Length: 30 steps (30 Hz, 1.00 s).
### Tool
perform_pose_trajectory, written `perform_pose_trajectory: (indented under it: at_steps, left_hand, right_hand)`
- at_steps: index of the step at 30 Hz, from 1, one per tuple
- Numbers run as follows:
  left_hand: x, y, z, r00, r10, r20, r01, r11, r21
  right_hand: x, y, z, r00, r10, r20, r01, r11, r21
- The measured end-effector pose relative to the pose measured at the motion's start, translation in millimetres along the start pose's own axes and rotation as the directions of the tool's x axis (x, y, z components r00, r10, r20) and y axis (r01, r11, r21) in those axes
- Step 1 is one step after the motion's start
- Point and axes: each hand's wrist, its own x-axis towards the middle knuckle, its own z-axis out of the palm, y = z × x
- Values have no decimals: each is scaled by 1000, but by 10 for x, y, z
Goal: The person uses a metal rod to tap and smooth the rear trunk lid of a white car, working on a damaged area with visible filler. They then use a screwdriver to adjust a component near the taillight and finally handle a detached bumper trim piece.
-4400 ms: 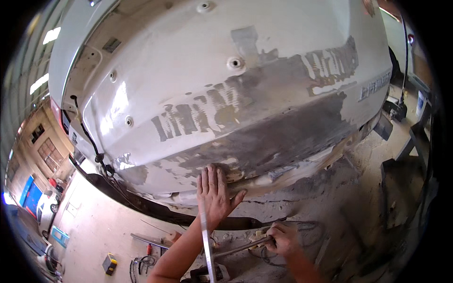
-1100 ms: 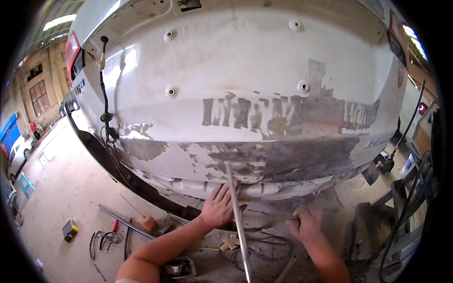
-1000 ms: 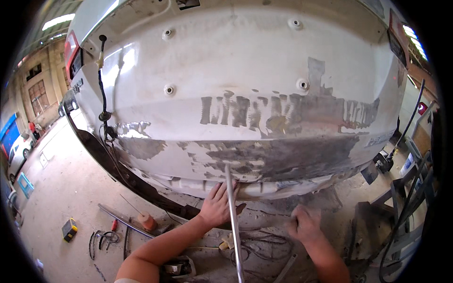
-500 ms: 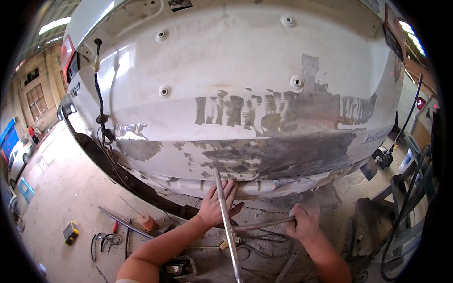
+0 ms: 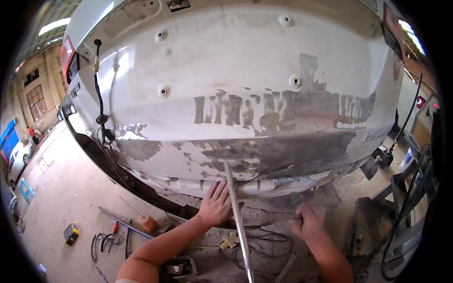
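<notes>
While the left hand (image 5: 215, 204) reaches out in front, its fingers are straight and have hold of nothing that I can see, and their tips seem to touch the low edge of the white car panel (image 5: 236, 52) on the far side. A shiny rod (image 5: 239, 224) slants in front of that hand, its far tip by the scraped grey patch (image 5: 311, 155). Off to the right, the right hand (image 5: 309, 221) has its fingers curled in tight, but it is blurry and I can't tell what it grips. I think the left hand should lie flat and calm, fingers clear of the rod, and the right should go gently. Near the left arm (image 5: 163, 245), an open box (image 5: 193, 268) has dark bits (image 5: 183, 263) and a pale bit (image 5: 174, 269) inside.
</notes>
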Motion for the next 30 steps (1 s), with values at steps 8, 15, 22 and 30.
perform_pose_trajectory:
  at_steps: [8,15,22,30]
  left_hand:
    - [77,71,-142,996,-53,-68,56,997,51]
    - [80,84,-223,999,-31,-40,35,994,100]
    - [92,93,-144,993,-46,-112,56,995,88]
    - [107,112,-176,995,-71,-69,78,993,89]
  right_hand:
    - [-60,44,-8,998,59,1,-59,998,12]
    - [-102,49,-55,985,168,49,-168,986,0]
    - [-117,146,-46,988,155,12,-154,988,-27]
    - [-165,152,-51,979,202,27,-202,979,-2]
